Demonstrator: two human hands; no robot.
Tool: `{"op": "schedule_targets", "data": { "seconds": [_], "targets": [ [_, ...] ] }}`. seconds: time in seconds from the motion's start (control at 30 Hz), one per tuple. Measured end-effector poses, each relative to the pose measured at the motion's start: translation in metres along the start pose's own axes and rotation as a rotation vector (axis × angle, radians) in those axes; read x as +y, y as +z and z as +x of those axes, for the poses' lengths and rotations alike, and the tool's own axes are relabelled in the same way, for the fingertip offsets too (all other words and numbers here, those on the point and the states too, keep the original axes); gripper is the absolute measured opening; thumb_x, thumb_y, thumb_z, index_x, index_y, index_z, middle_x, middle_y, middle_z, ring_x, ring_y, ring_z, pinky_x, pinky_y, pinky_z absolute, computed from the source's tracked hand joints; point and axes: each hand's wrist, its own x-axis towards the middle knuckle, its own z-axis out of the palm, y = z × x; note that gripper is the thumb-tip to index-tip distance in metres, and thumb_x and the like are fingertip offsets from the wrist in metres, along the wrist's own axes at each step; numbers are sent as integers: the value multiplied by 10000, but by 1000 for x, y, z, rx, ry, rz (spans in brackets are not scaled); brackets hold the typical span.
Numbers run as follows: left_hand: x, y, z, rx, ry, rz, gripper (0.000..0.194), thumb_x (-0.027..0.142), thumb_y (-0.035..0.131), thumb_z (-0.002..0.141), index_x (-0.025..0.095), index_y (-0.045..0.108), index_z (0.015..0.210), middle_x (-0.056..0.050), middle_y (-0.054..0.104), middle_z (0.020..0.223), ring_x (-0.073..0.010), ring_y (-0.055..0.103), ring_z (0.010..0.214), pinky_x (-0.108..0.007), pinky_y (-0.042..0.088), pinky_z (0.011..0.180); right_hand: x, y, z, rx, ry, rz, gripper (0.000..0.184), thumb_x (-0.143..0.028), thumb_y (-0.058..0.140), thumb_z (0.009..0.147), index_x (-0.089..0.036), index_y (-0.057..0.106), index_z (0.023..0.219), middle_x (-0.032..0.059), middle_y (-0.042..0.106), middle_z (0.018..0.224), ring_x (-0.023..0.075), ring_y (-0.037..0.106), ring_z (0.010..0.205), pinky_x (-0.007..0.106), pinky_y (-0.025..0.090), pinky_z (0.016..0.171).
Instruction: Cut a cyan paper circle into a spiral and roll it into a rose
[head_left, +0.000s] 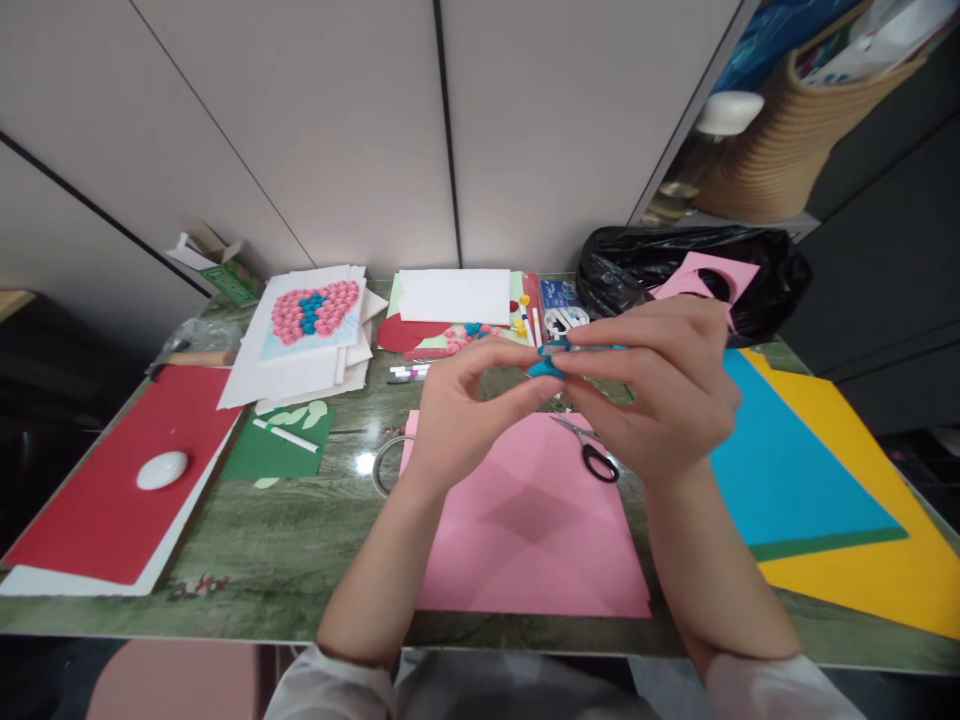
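Above the pink paper [532, 520], a small curled piece of blue paper [545, 369] is held between both hands. My left hand [480, 395] pinches it from the left with thumb and forefinger. From the right, the bent fingers of my right hand [660, 380] grip the same piece and partly cover it. Black-handled scissors [600, 463] lie on the pink sheet, just below my right hand. Beside my left wrist, a roll of tape [380, 468] rests partly against the sheet's edge.
At the back left, a picture of pink and blue paper rosettes [315, 312] tops white sheets. Red paper [112, 480] bears a white egg-shaped object [162, 470]. Blue paper [795, 470] overlies yellow paper [900, 510] on the right. A black plastic bag [622, 262] stands behind.
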Motion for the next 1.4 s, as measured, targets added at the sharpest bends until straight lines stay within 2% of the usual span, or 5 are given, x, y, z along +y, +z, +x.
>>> {"op": "schedule_targets", "data": {
  "seconds": [0.6, 0.83, 0.93, 1.17, 1.4],
  "targets": [
    [-8, 4, 1, -4, -34, -162, 147, 232, 770, 671, 245, 726, 810, -13, 693, 836, -145, 630, 841, -305, 530, 788, -3, -1, 0, 5, 44, -42, 101, -221, 682, 782, -309, 633, 785, -45, 714, 846, 196, 609, 787, 370, 451, 709],
    [-7, -6, 5, 23, -93, -106, 119, 259, 777, 658, 232, 720, 759, 3, 703, 786, -128, 638, 765, -267, 531, 709, 0, -5, 4, -181, 141, 115, 166, -216, 647, 796, -272, 637, 952, -11, 716, 935, 191, 636, 838, 381, 483, 755],
    [-7, -10, 7, -32, -99, -67, 104, 239, 767, 671, 236, 722, 765, 7, 718, 802, -124, 647, 779, -255, 532, 715, 2, -9, 6, -218, 204, 193, 230, -216, 647, 800, -292, 628, 1017, -12, 710, 943, 191, 629, 856, 374, 490, 755],
    [-6, -12, 8, -129, -105, -22, 103, 230, 749, 690, 238, 727, 791, -2, 723, 813, -134, 652, 779, -265, 534, 715, 6, -12, 4, -291, 217, 116, 154, -232, 655, 812, -293, 689, 949, -23, 698, 764, 166, 598, 772, 317, 456, 665],
    [-5, -13, 8, -155, -118, -17, 110, 239, 744, 701, 228, 720, 808, -4, 705, 834, -130, 634, 804, -265, 517, 766, 7, -14, 5, -379, 255, 150, 151, -242, 654, 817, -262, 709, 956, -7, 720, 788, 163, 581, 769, 329, 458, 717]
  ]
}}
